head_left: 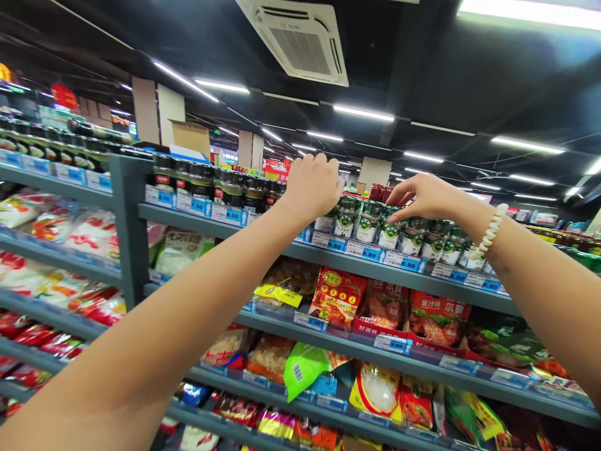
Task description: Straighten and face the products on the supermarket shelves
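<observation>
Both my arms reach forward to the top shelf. My left hand [313, 188] is closed, its fingers curled down behind the front row of jars; what they hold, if anything, is hidden. Further right, my right hand [425, 199] bends its thumb and fingers around the green lid of a small jar [389, 234] with a white label. Similar green-lidded jars [366, 228] stand upright in tight rows between and beneath the hands. A pale coiled band [492, 230] circles my right wrist.
Dark jars [201, 180] fill the top shelf leftward, past a grey upright post [129, 232]. Price tags line the shelf edge [310, 250]. Below hang lower shelves with red food packets [338, 295] and a green bag [303, 369] jutting out. An open cardboard box [191, 139] stands behind.
</observation>
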Demonstrator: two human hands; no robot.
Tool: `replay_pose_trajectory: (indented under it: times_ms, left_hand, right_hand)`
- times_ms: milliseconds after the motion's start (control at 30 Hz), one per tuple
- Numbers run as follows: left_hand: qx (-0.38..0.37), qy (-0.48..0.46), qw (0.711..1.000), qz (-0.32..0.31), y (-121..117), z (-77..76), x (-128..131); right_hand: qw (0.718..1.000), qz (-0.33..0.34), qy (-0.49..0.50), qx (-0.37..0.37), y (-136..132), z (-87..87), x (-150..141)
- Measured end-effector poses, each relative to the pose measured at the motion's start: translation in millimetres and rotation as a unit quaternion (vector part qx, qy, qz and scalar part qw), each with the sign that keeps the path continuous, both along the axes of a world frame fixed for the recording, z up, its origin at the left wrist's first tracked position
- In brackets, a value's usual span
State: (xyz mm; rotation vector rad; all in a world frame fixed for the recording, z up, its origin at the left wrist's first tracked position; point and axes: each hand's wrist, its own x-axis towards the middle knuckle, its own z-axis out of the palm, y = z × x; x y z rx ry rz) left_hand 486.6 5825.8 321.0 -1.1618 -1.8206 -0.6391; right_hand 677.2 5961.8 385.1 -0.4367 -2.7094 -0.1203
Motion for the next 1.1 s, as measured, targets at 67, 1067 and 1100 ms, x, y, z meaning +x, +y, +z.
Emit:
replay_pose_trajectory:
  times_ms: [67,1067,1100]
  left_hand:
    - [-0.02,-0.048,0.998,0.026,-4.7,3.1,-2.8]
    - [-0.104,-0.121,0.967,-0.2,-14.9,10.8,-36.1]
    - [-0.075,-0.104,0.979,-0.161,-10.2,7.8,-33.6]
  right_hand:
    - [1.0,-0.001,-0.004,0.001,-0.4,0.8,-0.5]
    - [1.0,-0.023,0.02,0.006,-6.4,-5.5,2.4]
    - [0.999,-0.025,0.019,0.006,-7.1,-5.0,2.0]
